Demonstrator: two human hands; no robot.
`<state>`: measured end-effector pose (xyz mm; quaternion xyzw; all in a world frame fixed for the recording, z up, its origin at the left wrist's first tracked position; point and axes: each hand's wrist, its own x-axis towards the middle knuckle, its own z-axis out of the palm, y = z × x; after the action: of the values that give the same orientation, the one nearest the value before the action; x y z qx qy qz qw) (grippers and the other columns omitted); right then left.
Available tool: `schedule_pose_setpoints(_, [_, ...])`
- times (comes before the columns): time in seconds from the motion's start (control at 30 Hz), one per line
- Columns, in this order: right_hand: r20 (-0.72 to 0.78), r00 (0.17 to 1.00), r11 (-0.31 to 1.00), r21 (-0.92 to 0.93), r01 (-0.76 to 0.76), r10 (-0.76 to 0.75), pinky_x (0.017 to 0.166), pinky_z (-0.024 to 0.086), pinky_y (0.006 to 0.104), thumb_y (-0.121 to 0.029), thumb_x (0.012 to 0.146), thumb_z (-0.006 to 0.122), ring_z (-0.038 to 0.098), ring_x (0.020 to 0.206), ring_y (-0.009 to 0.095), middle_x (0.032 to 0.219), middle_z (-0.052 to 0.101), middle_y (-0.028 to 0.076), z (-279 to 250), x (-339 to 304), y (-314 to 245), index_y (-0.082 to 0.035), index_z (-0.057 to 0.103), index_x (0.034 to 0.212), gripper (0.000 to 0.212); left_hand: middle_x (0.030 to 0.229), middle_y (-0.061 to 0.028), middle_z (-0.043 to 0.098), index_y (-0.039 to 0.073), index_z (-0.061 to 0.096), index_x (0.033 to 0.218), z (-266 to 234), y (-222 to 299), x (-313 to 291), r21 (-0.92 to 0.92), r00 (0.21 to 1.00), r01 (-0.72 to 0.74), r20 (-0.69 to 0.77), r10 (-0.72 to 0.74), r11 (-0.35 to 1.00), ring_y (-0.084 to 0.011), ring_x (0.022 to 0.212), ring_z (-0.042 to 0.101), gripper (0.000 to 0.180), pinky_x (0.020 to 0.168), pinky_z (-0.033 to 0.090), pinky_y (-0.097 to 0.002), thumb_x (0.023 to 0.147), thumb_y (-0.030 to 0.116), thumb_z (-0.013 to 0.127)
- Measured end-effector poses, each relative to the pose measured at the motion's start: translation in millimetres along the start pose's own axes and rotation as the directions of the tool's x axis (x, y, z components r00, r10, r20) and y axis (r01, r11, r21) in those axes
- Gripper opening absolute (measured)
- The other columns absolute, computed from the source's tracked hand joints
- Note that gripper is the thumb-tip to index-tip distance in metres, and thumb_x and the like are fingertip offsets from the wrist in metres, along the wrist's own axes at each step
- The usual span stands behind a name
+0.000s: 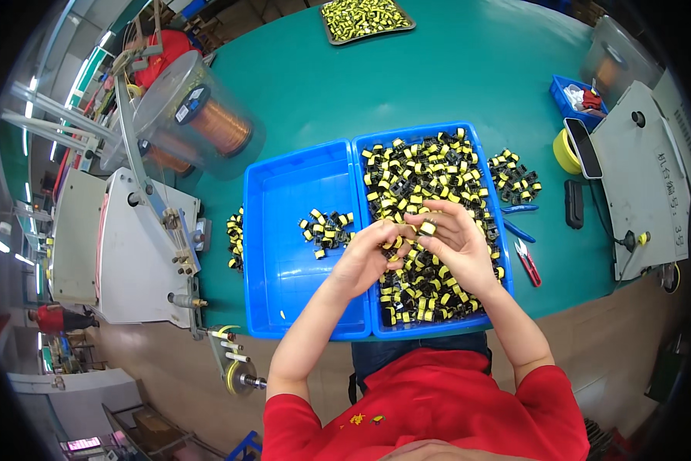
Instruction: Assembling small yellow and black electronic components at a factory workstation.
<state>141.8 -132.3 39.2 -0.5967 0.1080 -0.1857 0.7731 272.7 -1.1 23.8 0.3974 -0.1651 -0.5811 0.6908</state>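
Two blue plastic bins sit side by side on the green table. The right bin (pixel 490 180) is heaped with several small black-and-yellow wound parts. The left bin (pixel 280 230) holds only a small cluster of the same parts (pixel 326 227). My right hand (pixel 457 242) is above the right bin and pinches one black-and-yellow part (pixel 427 227) in its fingertips. My left hand (pixel 363 257) is curled over the wall between the bins, fingertips close to that part; whether it grips anything I cannot tell.
A white winding machine (pixel 122 246) with a copper wire spool (pixel 207 123) stands at the left. Loose parts (pixel 514 177), red snips (pixel 527 261), blue pliers (pixel 519 219), a phone (pixel 584 147) and another machine (pixel 645 177) lie to the right. A metal tray of parts (pixel 365 19) is at the far edge.
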Motion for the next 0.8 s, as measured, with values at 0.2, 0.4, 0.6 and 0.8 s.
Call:
schedule_pose_setpoints(0.2, [0.099,0.99,0.976,-0.182,0.121,-0.104,0.101,0.038,0.0348,0.008,0.083,0.053,0.046,0.123,0.025,0.121,0.056,0.015,0,1,9,-0.003,0.037,0.121,0.043,0.086,0.0004,0.047,0.008,0.048,0.092,-1,-10,-2,-0.006,0.998,-0.061,-0.032,0.06,0.998,-0.0059,0.067,0.045,0.027,0.055,0.036,-0.0188,0.079,0.01,0.072])
schedule_pose_setpoints(0.4, [0.179,0.958,0.864,-0.418,0.28,-0.224,0.101,0.037,0.0369,0.008,0.079,0.054,0.047,0.123,0.029,0.124,0.055,0.014,1,1,13,-0.002,0.043,0.12,0.043,0.09,0.0014,0.047,0.007,0.05,0.097,4,-14,0,0.295,0.966,-0.216,-0.074,0.248,0.931,-0.0065,0.076,0.052,0.034,0.067,0.046,-0.021,0.075,0.011,0.076])
schedule_pose_setpoints(0.6, [0.121,0.898,0.704,-0.58,0.409,-0.423,0.096,0.041,0.0386,-0.001,0.073,0.069,0.05,0.116,0.031,0.118,0.056,0.014,3,4,14,-0.004,0.048,0.117,0.049,0.096,-0.0113,0.058,0.007,0.048,0.114,1,-5,-1,-0.017,0.999,-0.026,-0.043,0.025,1.0,-0.0076,0.066,0.044,0.028,0.053,0.03,-0.0196,0.09,0.018,0.055])
schedule_pose_setpoints(0.8, [0.091,0.913,0.709,-0.602,0.368,-0.397,0.087,0.044,0.0355,-0.004,0.075,0.07,0.055,0.103,0.028,0.109,0.058,0.012,-2,2,12,-0.003,0.054,0.109,0.037,0.092,-0.0097,0.059,0.005,0.051,0.114,-5,7,-4,0.031,0.996,-0.056,-0.066,0.058,0.998,-0.0081,0.064,0.044,0.027,0.052,0.03,-0.0196,0.09,0.017,0.052])
